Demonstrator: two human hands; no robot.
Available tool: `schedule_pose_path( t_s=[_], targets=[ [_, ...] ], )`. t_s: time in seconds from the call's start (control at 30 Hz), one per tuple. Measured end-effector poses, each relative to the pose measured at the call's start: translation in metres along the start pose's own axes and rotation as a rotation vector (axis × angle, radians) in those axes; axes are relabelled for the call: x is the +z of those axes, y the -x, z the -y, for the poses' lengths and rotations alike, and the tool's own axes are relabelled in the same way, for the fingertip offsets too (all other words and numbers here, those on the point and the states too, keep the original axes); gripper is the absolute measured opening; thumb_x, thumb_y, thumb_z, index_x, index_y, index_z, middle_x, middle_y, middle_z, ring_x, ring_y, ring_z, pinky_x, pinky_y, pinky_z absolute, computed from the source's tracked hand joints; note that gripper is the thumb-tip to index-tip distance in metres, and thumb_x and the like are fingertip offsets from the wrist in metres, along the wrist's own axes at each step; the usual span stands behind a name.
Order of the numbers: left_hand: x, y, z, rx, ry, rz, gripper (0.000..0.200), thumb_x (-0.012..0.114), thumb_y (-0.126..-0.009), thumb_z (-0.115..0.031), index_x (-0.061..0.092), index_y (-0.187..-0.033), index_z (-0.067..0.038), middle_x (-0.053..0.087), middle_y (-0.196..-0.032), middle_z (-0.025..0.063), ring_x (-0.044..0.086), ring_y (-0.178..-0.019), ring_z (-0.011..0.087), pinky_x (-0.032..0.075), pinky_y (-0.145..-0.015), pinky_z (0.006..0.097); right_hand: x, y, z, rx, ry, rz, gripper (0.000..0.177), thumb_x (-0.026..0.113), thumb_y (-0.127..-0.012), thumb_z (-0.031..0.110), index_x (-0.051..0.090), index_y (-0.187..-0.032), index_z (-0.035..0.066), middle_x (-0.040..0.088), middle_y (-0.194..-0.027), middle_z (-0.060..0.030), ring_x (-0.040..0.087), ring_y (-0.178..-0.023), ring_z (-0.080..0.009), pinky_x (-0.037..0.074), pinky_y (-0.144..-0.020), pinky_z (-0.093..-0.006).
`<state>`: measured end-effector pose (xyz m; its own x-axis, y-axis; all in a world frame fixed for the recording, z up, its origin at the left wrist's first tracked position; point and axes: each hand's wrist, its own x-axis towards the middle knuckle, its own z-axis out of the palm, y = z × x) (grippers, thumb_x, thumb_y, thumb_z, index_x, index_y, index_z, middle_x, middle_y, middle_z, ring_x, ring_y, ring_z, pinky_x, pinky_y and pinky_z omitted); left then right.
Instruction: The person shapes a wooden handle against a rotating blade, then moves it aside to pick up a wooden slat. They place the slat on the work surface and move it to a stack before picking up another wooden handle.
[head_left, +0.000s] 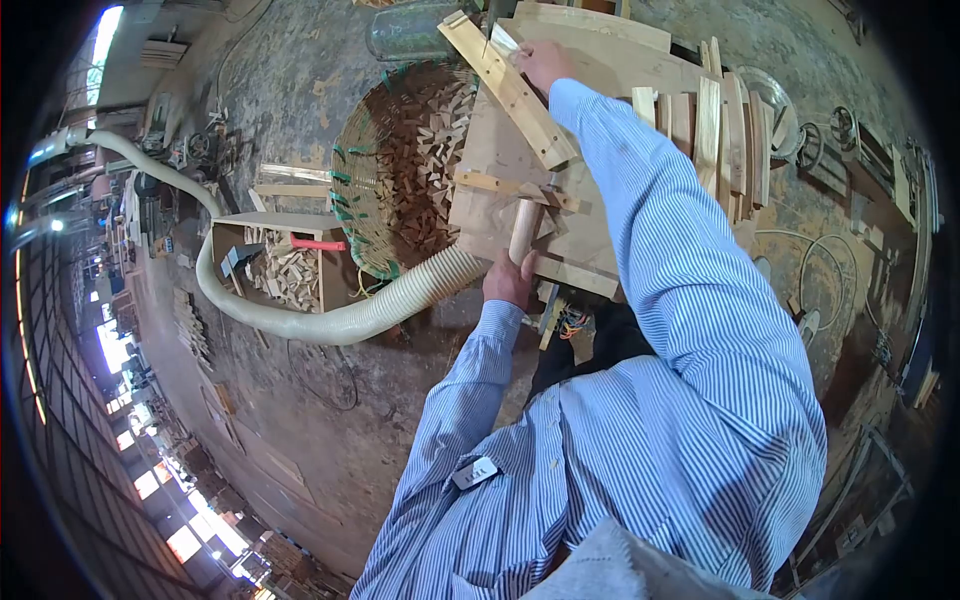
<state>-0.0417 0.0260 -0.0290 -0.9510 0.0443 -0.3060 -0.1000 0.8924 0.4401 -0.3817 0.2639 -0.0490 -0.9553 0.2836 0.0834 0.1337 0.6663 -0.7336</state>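
Observation:
My left hand [510,281] is closed around the near end of a short pale wooden piece [523,231], which lies on the worktable [590,215] close to its front edge. A flat wooden strip [514,189] crosses the table at the far end of that piece. At the table's far left side, my right hand [546,65] has its fingers closed at a small pale wood piece [504,40]. Between the hands, a longer wooden bar [510,92] with dark spots lies diagonally; its upper end is close to my right fingers.
Left of the table stands a large woven basket [350,165] of wood offcuts. A ribbed hose [400,300] runs under the table edge. A box [275,220] holds more offcuts and a red-handled tool [318,244]. Several wooden strips [707,135] line the table's right side.

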Motion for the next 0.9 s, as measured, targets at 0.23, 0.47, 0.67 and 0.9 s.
schedule_pose_path(
  t_s=[0.23, 0.47, 0.67, 0.9],
  targets=[
    [-0.004, 0.030, 0.020, -0.004, 0.045, -0.005, 0.053, 0.062, -0.097, -0.053, 0.053, -0.104, -0.002, 0.068, -0.083, 0.0295, 0.067, -0.081, 0.0503, 0.053, -0.069, 0.0560, -0.037, 0.037, 0.020, 0.121, 0.107, 0.056, 0.040, 0.073, -0.087, 0.039, 0.074, -0.118, 0.013, 0.070, -0.116, -0.0157, 0.066, -0.110, -0.0349, 0.052, -0.097, -0.0485],
    [-0.007, 0.063, 0.043, -0.037, 0.071, 0.031, 0.048, 0.066, -0.096, -0.049, 0.054, -0.106, -0.003, 0.068, -0.085, 0.0297, 0.067, -0.083, 0.0507, 0.052, -0.071, 0.0571, -0.044, 0.084, 0.052, -0.226, 0.153, 0.033, 0.035, 0.069, -0.092, 0.036, 0.072, -0.111, 0.008, 0.068, -0.108, -0.0218, 0.066, -0.107, -0.0379, 0.052, -0.095, -0.0496],
    [-0.012, 0.089, 0.059, -0.058, 0.082, 0.070, 0.047, 0.066, -0.096, -0.047, 0.053, -0.106, -0.002, 0.069, -0.084, 0.0287, 0.067, -0.083, 0.0499, 0.053, -0.072, 0.0563, -0.017, 0.123, 0.041, 0.099, 0.089, -0.031, 0.040, 0.068, -0.092, 0.041, 0.072, -0.112, 0.006, 0.070, -0.112, -0.0215, 0.067, -0.105, -0.0395, 0.052, -0.092, -0.0506],
    [-0.025, 0.105, 0.058, -0.089, 0.091, 0.112, 0.048, 0.066, -0.096, -0.047, 0.054, -0.104, -0.001, 0.069, -0.084, 0.0272, 0.068, -0.083, 0.0483, 0.054, -0.073, 0.0545, 0.011, 0.118, 0.058, 0.169, 0.037, 0.061, 0.033, 0.070, -0.091, 0.040, 0.078, -0.098, 0.009, 0.074, -0.099, -0.0195, 0.069, -0.097, -0.0393, 0.053, -0.089, -0.0497]
  ],
)
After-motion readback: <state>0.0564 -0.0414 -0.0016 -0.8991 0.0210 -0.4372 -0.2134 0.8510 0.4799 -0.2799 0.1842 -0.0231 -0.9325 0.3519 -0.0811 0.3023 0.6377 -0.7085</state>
